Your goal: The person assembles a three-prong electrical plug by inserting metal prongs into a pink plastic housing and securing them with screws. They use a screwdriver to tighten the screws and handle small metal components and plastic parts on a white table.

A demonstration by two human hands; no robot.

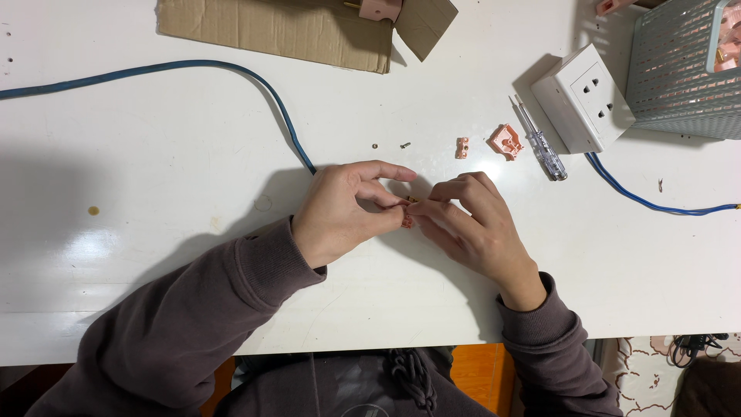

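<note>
My left hand (343, 212) and my right hand (471, 224) meet at the middle of the white table (154, 177). Between their fingertips they pinch a small pink plastic part (407, 220) with a brass bit at its top. Most of that part is hidden by my fingers. A blue cable (255, 81) runs in from the left and ends behind my left hand.
Beyond my hands lie two small screws (390, 144), a small pink piece (461, 147), a larger pink piece (505, 141) and a clear-handled screwdriver (543, 144). A white socket box (584, 99) with a blue lead stands at the right, beside a grey basket (679, 69). Flat cardboard (293, 31) lies at the back.
</note>
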